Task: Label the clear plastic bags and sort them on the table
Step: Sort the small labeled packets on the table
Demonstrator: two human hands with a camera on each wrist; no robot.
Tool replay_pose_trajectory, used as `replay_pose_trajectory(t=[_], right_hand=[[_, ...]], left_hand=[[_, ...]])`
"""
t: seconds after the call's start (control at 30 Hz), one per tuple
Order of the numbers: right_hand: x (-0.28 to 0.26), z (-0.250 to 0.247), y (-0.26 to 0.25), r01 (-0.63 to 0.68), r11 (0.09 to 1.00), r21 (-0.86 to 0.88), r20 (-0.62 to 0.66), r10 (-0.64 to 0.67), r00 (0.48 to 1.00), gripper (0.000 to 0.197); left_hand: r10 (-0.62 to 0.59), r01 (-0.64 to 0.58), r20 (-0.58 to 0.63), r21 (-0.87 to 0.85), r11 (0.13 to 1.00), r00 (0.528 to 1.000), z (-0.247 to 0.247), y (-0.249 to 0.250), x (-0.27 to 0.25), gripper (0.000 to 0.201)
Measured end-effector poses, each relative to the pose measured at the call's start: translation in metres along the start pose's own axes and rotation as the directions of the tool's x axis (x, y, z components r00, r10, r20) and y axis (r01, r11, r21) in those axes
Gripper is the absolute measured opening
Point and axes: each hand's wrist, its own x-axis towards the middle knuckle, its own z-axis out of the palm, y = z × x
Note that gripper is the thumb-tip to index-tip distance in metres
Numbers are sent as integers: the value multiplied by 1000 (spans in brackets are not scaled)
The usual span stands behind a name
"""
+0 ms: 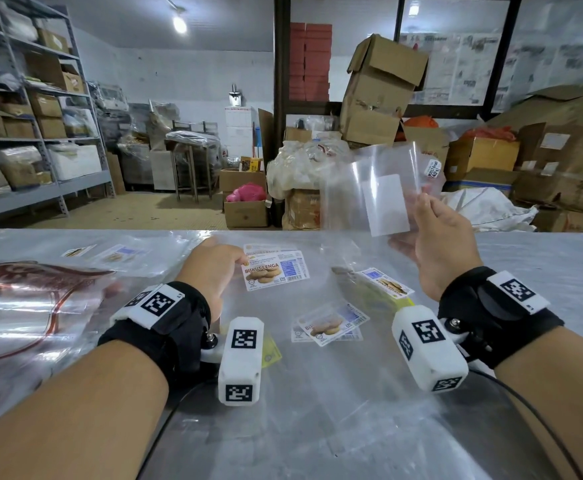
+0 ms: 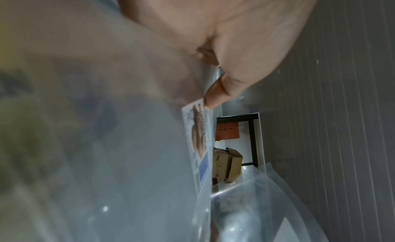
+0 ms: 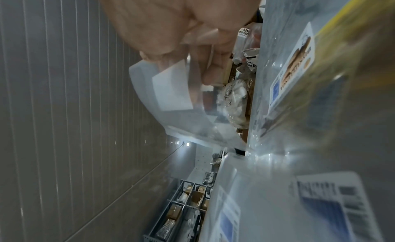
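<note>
Your right hand [image 1: 435,251] holds a clear plastic bag [image 1: 380,188] up off the worktop [image 1: 542,258] at about 2 o'clock, fingers pinching its lower edge; a white label back [image 1: 388,206] shows through it. Your left hand [image 1: 210,268] is down at 11 o'clock, fingertips pinching the corner of a "Biskut Lenga" label [image 1: 276,270] lying on the worktop. Two more labelled bags [image 1: 331,323] lie between your wrists.

Clear bag [image 1: 369,188], white-backed label [image 1: 388,204]
</note>
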Motion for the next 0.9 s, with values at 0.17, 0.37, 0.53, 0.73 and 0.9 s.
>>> replay_pose_trajectory(t=[0.17,0.37,0.53,0.73,0.9], right_hand=[[0,0,0,13,999,-30,-25,-13,1000,37],[0,0,-1,49,998,-44,-42,-51,998,38],[-4,3,4,54,984,-169,165,-26,986,36],[-11,7,15,26,916,-401,406,152,901,31],[-13,8,16,84,901,-426,494,153,856,30]], left_hand=[[8,-7,27,-19,1000,1000,0,0,0,16],[27,-26,47,-24,999,999,0,0,-2,14],[60,-54,88,-63,997,994,1,1,-3,13],[101,-54,247,-193,980,964,2,2,-9,19],[93,-18,309,-239,971,946,3,2,-12,61]])
